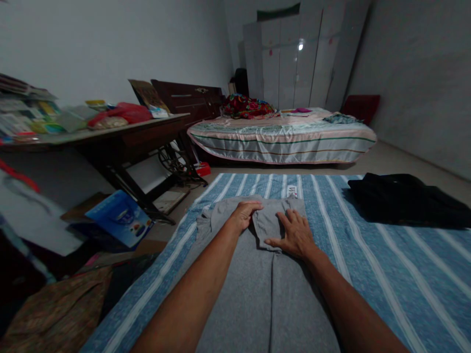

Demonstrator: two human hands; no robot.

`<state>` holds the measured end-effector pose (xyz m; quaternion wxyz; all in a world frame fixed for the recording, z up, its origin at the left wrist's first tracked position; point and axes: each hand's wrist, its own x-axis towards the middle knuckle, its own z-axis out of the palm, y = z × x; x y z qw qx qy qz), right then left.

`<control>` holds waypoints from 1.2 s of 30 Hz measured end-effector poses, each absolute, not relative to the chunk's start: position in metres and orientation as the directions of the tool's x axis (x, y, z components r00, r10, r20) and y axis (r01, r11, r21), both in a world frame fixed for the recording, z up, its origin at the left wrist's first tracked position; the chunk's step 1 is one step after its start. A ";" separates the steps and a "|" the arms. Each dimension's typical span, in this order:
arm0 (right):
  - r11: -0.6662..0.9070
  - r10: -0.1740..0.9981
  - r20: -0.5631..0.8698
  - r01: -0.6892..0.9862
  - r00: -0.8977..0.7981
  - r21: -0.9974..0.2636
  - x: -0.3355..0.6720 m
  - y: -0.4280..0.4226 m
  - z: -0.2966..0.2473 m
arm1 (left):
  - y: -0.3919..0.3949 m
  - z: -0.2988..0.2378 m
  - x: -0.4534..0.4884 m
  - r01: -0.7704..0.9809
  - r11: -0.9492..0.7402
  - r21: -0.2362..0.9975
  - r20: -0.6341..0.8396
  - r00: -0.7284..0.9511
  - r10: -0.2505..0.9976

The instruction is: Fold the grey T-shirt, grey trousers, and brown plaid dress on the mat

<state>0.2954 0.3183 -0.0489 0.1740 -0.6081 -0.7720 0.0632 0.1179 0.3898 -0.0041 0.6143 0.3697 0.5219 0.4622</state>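
A grey garment (pixel 239 289), which looks like a pair of trousers, lies spread lengthwise on a blue and white striped sheet (pixel 331 215). My left hand (pixel 246 214) is closed on a folded edge near the garment's far end, thumb and fingers pinching the cloth. Beside it, my right hand (pixel 294 233) rests with fingers spread on a turned-over flap of the same grey cloth. The garment's near end runs out of the bottom of the view between my forearms.
A folded black garment (pixel 408 198) lies at the right of the sheet. To the left stand a cluttered sewing-machine table (pixel 128 137) and a blue box (pixel 119 218) beneath it. A second bed (pixel 283 142) and a wardrobe (pixel 287 63) are at the back.
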 end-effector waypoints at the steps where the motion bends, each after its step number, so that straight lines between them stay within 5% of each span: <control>1: 0.253 0.961 0.186 0.917 -0.202 -0.307 0.295 0.318 -0.049 | 0.390 -0.004 0.118 -0.158 0.299 0.941 -0.299 0.025 0.954; 16: 0.231 0.973 0.060 0.925 -0.223 -0.301 0.294 0.316 -0.038 | 0.384 0.007 0.139 0.228 0.027 0.973 -0.032 0.017 0.999; 24: 0.249 0.968 0.086 0.925 -0.234 -0.285 0.295 0.316 -0.038 | 0.388 0.003 0.138 0.397 0.006 0.918 -0.004 -0.006 1.000; 36: 0.248 0.969 0.070 0.929 -0.238 -0.274 0.296 0.319 -0.041 | 0.394 0.007 0.148 0.195 0.098 0.976 -0.071 -0.141 0.987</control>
